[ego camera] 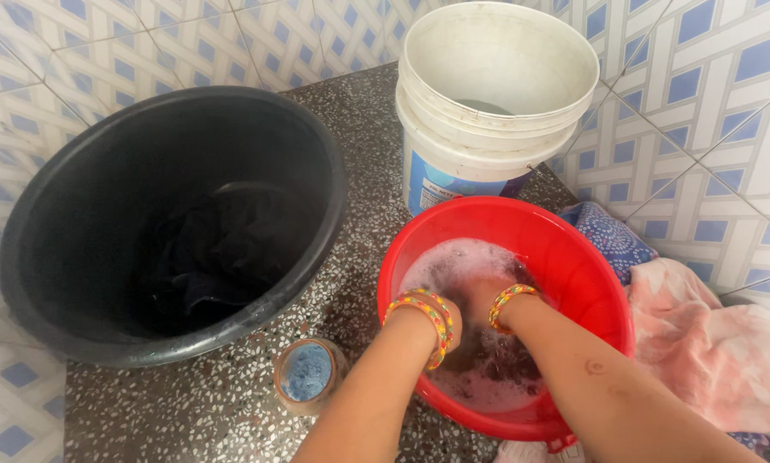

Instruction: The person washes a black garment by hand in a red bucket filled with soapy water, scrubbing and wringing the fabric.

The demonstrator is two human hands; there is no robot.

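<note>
Both hands are sunk into a red basin (574, 257) of pinkish, foamy water. The left hand (450, 319) and the right hand (486, 302) sit side by side, wrists ringed with coloured bangles, knuckles just above the suds. Beneath and just ahead of them lies a dark garment (496, 364), mostly under water; the fingers are hidden in the foam, so whether they are clenched on the cloth or only pressing it I cannot tell, though both hands seem to be touching it.

The basin's rim curves close around both forearms, leaving only a narrow band of open water to either side of the hands and a little more foam-covered room ahead of them. Its near edge sits under the forearms, at the lower border of the view.

Just beyond the basin, ahead of the hands, stands a white bucket (488, 163), its base meeting the basin's far rim. To the left of the left hand, across a strip of bare speckled surface (359, 249), is a large black tub (85, 214) with dark wet clothes (222, 249) heaped at its bottom. Near the left forearm, between tub and basin, stands a small open jar of blue powder (306, 374), close to the basin's wall but apart from it.

Right of the right arm, pink cloth (711, 343) and a blue patterned cloth (612, 236) lie bunched against the basin's outer side, on the tiled floor (711, 111).
</note>
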